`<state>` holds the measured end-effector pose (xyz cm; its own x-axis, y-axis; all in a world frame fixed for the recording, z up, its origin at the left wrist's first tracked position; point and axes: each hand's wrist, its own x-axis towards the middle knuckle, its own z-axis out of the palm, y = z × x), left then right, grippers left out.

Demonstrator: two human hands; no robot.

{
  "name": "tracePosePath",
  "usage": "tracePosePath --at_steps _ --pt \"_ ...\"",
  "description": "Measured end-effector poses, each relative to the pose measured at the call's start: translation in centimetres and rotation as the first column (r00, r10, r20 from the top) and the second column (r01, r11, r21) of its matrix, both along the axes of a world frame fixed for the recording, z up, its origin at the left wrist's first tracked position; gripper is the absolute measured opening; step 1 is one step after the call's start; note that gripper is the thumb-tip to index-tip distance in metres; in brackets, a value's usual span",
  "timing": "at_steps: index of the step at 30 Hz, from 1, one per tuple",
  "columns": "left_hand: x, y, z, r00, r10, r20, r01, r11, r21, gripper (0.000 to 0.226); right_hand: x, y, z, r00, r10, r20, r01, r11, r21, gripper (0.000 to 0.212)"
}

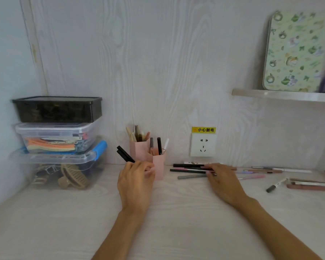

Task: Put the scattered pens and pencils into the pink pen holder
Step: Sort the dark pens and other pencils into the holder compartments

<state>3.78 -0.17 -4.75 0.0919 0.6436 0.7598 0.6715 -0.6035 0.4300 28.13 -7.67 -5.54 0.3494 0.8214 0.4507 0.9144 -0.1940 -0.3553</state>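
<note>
Pink pen holder (158, 167) sits on the desk (176, 212) against the back wall, touching or just right of the left hand (137, 182); several pens already stand in its compartments. Left hand grips two black pens (124, 154), tips angled up-left away from the holder. Right hand (220, 180) lies flat with fingers pressing on a cluster of loose pens (190, 170); whether it pinches one I can't tell. More scattered pens (281, 170) lie right of that hand.

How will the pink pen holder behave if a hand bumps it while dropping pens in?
The pink pen holder looks tall, narrow and thin-walled, so probably light and tippy. Pens standing above its rim likely add top weight. On the smooth desk it may slide.
</note>
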Motion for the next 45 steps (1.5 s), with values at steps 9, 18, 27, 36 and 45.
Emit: tracePosePath --at_steps 9,18,27,36,45 --pt "1.3 0.0 -0.4 0.996 -0.088 0.031 0.087 0.996 0.034 0.017 -0.1 0.4 -0.6 0.989 0.124 0.075 -0.108 0.977 -0.186 0.043" --pt "2.2 -1.5 0.5 0.968 -0.04 -0.249 0.098 0.969 0.225 0.022 0.3 -1.1 0.2 0.967 0.208 -0.147 -0.216 0.975 -0.043 0.023" --pt "3.9 -2.8 -0.7 0.869 -0.165 -0.466 0.144 0.986 -0.081 0.026 -1.1 -1.3 0.5 0.975 0.222 -0.004 -0.222 0.973 -0.064 0.031" --pt "1.3 -2.1 0.0 0.938 -0.272 -0.217 0.228 0.951 -0.209 0.008 -2.7 -0.4 -0.1 0.959 0.279 -0.041 -0.282 0.954 -0.102 0.035" --pt "-1.2 -2.1 3.7 0.825 -0.253 0.506 0.136 0.957 0.256 0.014 -2.9 0.0 -0.7 0.975 0.195 0.107 -0.186 0.978 -0.093 0.031"
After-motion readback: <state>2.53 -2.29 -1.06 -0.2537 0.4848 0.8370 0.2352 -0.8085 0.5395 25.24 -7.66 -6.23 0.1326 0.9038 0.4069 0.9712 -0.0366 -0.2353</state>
